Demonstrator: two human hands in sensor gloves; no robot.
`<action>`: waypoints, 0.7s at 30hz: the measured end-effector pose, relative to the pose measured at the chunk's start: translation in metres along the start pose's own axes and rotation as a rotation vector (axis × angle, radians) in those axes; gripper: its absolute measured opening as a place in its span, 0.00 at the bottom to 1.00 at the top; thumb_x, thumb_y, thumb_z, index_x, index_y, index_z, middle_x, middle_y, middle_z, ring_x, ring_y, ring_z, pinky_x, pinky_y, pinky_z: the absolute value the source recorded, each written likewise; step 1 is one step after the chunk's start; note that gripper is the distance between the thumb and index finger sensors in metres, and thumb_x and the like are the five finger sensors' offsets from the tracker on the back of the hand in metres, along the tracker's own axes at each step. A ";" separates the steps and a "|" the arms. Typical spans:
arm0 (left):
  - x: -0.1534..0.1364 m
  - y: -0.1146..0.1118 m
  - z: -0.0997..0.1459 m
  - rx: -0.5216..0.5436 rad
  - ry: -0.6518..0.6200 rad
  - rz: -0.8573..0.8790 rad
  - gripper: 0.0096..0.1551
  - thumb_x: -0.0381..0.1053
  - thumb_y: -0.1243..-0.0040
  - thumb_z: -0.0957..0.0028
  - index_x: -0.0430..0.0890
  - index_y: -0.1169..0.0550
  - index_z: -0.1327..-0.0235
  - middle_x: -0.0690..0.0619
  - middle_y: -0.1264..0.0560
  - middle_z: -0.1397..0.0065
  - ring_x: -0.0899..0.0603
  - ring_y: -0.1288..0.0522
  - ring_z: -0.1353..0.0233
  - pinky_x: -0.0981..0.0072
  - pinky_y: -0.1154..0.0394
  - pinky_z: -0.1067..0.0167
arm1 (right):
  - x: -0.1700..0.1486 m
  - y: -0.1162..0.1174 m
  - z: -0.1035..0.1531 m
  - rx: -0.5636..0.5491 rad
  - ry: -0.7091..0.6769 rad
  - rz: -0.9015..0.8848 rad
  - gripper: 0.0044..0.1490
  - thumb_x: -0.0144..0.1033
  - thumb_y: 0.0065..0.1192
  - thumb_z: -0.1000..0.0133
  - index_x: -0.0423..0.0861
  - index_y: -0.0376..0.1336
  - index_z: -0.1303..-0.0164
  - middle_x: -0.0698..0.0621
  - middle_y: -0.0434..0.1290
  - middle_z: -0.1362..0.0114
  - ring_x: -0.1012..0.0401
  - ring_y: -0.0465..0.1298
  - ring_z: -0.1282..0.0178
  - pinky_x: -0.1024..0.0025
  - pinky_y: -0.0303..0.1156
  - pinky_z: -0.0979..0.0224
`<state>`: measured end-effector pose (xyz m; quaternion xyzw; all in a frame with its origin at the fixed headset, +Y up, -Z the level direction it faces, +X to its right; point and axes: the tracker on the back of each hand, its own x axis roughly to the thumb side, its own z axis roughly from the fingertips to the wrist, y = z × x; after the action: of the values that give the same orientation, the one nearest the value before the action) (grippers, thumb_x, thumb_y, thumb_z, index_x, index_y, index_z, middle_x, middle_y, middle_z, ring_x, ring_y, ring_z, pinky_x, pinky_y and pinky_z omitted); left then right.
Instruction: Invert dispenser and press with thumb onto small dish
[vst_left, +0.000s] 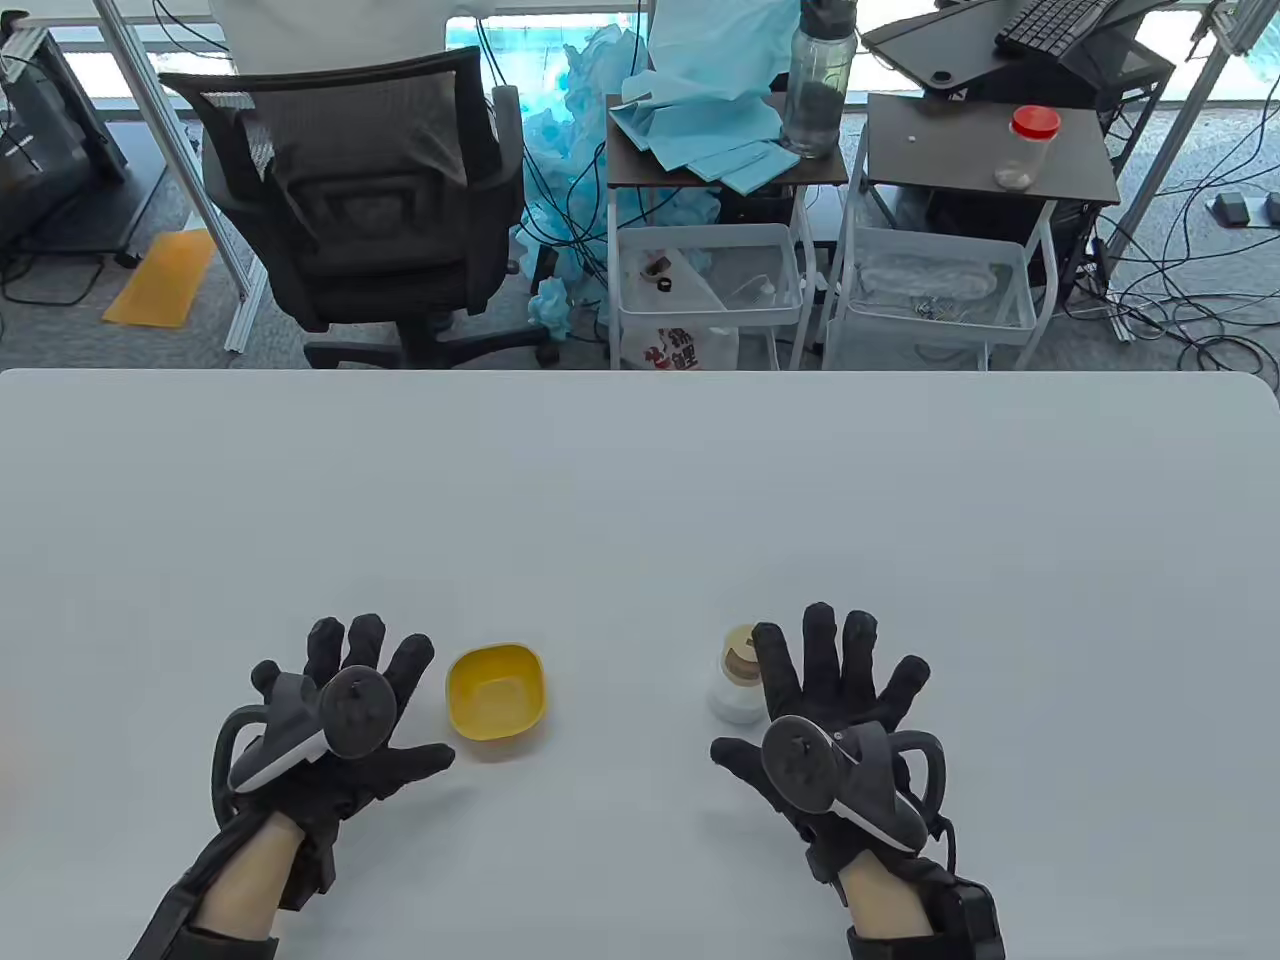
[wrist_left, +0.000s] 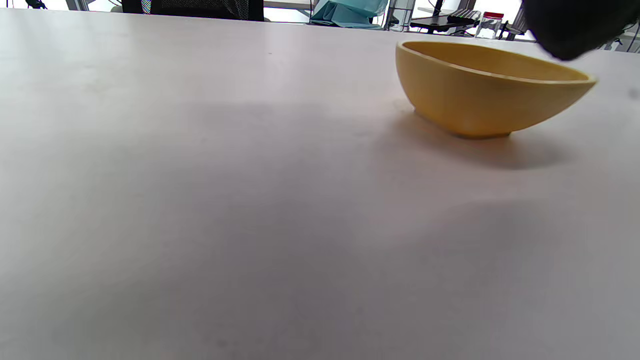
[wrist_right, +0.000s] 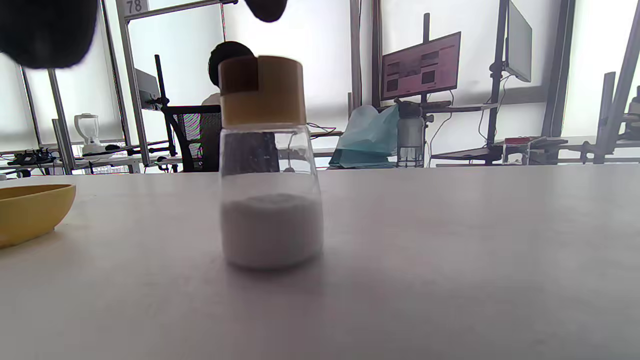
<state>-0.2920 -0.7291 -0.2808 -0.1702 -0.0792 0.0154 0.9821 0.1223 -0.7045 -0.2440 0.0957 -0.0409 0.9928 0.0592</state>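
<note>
A small yellow dish (vst_left: 496, 692) stands upright on the white table (vst_left: 640, 480); it also shows in the left wrist view (wrist_left: 480, 92) and at the left edge of the right wrist view (wrist_right: 30, 210). A clear glass dispenser (vst_left: 738, 680) with a tan wooden cap stands upright, partly filled with white powder (wrist_right: 272, 227). My left hand (vst_left: 350, 700) lies spread, palm down, just left of the dish, holding nothing. My right hand (vst_left: 830, 690) is spread, palm down, just right of the dispenser; its index finger overlaps the cap in the table view.
Beyond the table's far edge stand a black office chair (vst_left: 360, 200), two small side tables with blue cloths (vst_left: 700, 110), a water bottle (vst_left: 818, 80) and a red-lidded jar (vst_left: 1028, 148).
</note>
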 end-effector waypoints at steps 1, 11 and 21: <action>0.000 0.000 0.000 -0.002 0.000 0.004 0.59 0.86 0.48 0.50 0.69 0.67 0.24 0.51 0.75 0.14 0.28 0.75 0.14 0.13 0.66 0.33 | 0.000 0.001 0.000 0.003 0.001 -0.002 0.69 0.78 0.51 0.50 0.48 0.35 0.11 0.33 0.27 0.13 0.31 0.26 0.18 0.13 0.30 0.32; 0.000 -0.001 -0.002 -0.011 -0.013 0.020 0.59 0.86 0.48 0.50 0.69 0.66 0.24 0.51 0.74 0.14 0.28 0.74 0.14 0.13 0.66 0.33 | -0.001 0.002 0.000 0.006 0.003 -0.014 0.69 0.78 0.51 0.50 0.48 0.34 0.11 0.33 0.27 0.13 0.31 0.26 0.18 0.13 0.30 0.32; 0.001 0.002 -0.001 -0.034 -0.017 0.052 0.57 0.85 0.49 0.48 0.69 0.66 0.23 0.51 0.74 0.14 0.28 0.74 0.14 0.14 0.65 0.32 | 0.001 0.003 0.000 0.017 -0.008 -0.020 0.69 0.78 0.51 0.50 0.47 0.35 0.11 0.33 0.27 0.13 0.31 0.26 0.18 0.13 0.30 0.32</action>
<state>-0.2907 -0.7274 -0.2819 -0.1886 -0.0832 0.0412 0.9777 0.1212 -0.7078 -0.2441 0.1004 -0.0317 0.9921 0.0682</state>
